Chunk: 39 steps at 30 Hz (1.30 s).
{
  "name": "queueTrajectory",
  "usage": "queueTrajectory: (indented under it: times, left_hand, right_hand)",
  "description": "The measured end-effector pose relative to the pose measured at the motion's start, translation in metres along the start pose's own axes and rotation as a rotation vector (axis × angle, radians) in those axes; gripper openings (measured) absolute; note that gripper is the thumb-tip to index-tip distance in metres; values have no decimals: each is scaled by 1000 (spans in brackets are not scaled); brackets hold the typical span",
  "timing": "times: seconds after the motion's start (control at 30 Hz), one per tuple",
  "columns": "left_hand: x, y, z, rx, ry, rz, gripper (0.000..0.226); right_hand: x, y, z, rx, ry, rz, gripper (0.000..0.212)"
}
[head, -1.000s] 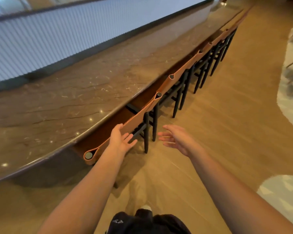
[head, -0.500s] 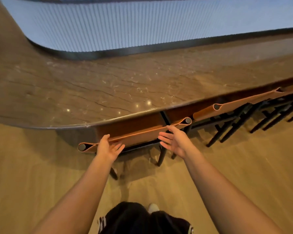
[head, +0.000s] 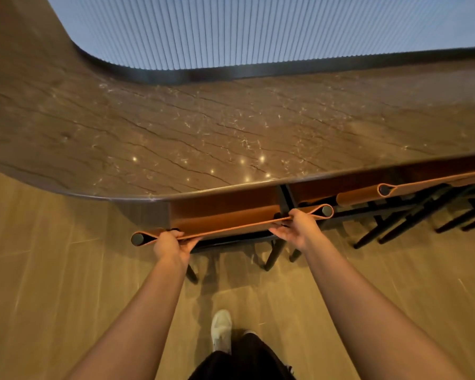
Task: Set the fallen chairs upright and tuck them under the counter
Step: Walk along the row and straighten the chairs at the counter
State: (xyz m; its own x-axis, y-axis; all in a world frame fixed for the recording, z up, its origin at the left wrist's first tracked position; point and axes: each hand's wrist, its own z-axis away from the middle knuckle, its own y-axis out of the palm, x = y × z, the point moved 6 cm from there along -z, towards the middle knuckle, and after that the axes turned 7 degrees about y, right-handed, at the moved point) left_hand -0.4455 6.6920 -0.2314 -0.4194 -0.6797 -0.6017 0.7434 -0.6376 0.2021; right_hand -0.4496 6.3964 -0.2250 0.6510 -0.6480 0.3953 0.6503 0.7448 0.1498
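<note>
Left hand (head: 173, 244) and right hand (head: 294, 229) each have a grip closed round the leather back of the upright chair (head: 231, 226), which runs 9-to-3 o'clock, equally near both, with the surface (head: 203, 138) edge just at 12 o'clock over its seat.

Legible text, labels, brands, numbers, signs: none showing anywhere in view. No surface is carrying readable lettering or markings.

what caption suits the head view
Left hand and right hand grip the tan backrest of an upright chair at the stone counter.
</note>
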Motion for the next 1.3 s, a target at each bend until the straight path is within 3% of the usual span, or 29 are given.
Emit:
queueTrajectory:
  times: [0.33,0.63,0.83,1.03,1.3]
  left_hand:
    - [3,-4,8,-12,13,80,40]
    - [-19,15,-11,71,-7,121,25]
    - [-26,15,-28,69,-53,152,46]
    - [-26,15,-29,84,-52,136,45]
    - [-21,19,-2,239,-127,191,24]
  right_hand:
    - [1,3,-1,68,-45,-75,20]
    - [10,28,-13,116,-72,-175,10]
    - [6,37,-14,63,-100,-180,11]
    - [7,39,-12,86,-76,-211,8]
    - [-3,42,10,160,-76,-244,35]
